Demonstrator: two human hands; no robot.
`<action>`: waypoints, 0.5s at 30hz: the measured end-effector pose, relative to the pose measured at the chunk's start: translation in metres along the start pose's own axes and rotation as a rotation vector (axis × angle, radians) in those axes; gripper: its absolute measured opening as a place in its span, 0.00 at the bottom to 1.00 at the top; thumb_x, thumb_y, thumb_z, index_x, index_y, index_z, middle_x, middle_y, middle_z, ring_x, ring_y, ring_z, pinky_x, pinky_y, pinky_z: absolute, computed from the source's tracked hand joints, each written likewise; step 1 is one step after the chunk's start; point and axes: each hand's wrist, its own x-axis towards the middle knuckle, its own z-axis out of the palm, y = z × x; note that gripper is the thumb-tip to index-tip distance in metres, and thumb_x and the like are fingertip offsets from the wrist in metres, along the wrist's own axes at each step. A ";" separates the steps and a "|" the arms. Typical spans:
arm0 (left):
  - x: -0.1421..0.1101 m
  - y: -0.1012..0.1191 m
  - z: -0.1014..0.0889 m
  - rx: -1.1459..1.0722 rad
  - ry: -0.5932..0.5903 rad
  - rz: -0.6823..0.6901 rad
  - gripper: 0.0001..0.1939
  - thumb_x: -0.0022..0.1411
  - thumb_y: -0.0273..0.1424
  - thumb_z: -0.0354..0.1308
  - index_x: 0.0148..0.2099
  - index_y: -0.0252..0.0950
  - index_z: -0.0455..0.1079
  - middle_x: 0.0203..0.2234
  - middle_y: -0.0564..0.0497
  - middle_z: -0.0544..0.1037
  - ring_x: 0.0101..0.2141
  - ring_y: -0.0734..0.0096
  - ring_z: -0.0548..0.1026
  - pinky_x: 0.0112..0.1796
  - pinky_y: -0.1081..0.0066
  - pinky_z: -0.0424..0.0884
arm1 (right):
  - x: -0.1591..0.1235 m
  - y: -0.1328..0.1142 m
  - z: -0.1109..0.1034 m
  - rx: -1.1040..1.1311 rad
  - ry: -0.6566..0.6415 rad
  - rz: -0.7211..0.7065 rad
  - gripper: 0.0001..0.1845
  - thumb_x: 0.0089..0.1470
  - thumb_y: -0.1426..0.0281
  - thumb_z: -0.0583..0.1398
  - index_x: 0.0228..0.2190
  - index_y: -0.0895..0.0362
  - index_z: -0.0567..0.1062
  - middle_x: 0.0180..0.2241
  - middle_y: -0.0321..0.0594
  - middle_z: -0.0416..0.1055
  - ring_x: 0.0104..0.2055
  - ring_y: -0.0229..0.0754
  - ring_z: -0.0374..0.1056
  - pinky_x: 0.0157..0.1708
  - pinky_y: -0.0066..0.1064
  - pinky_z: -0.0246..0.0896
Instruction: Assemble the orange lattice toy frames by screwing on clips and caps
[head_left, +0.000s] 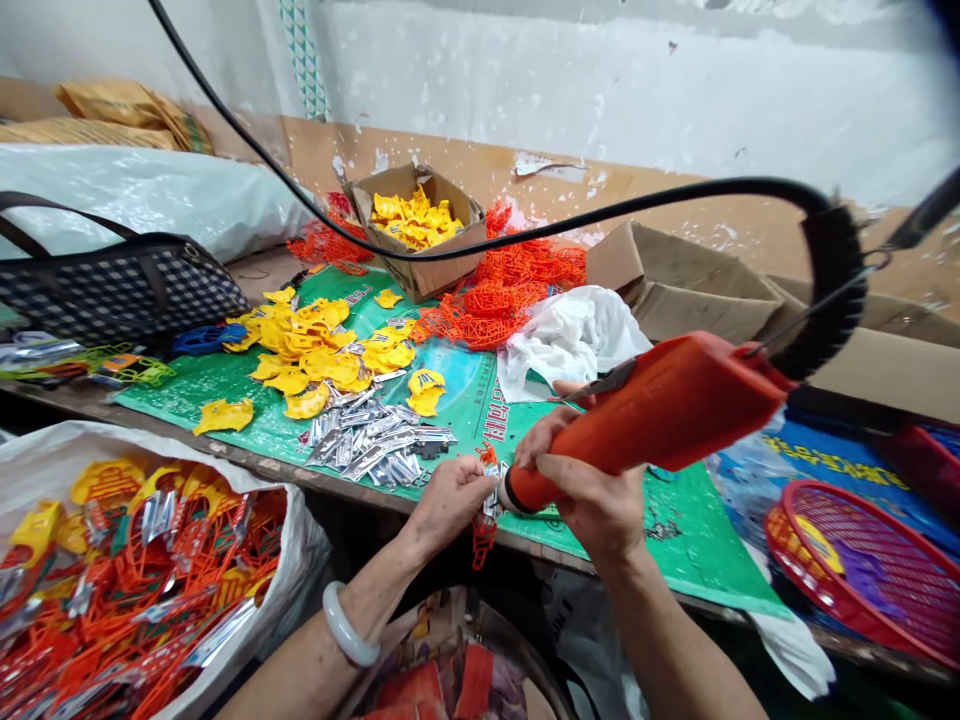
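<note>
My right hand (592, 480) is wrapped round an orange corded electric screwdriver (645, 410), its nose pointing down and left at the table's front edge. My left hand (459, 500) pinches a small orange plastic frame (484, 540) with a metal plate, right at the tool's tip. The tip's exact contact is hidden by the fingers and the tool's nose. Just beyond my left hand lies a pile of shiny metal plates (375, 440). Behind it is a heap of yellow plastic pieces (307, 345). Orange plastic frames (517, 285) are piled farther back.
A white sack (289, 540) of orange, yellow and metal pieces stands at left. A cardboard box (442, 270) of yellow parts sits at the back. A white plastic bag (570, 340), a red basket (885, 560) and a checked bag (112, 280) surround the work area. A black cable (600, 208) arches overhead.
</note>
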 end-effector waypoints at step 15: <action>-0.045 -0.014 -0.023 -0.474 -0.032 -0.045 0.15 0.48 0.36 0.69 0.32 0.33 0.70 0.24 0.54 0.75 0.24 0.78 0.70 0.25 0.77 0.62 | -0.002 -0.008 -0.013 -0.061 0.255 -0.014 0.12 0.34 0.70 0.70 0.22 0.60 0.74 0.20 0.34 0.70 0.19 0.38 0.66 0.20 0.32 0.63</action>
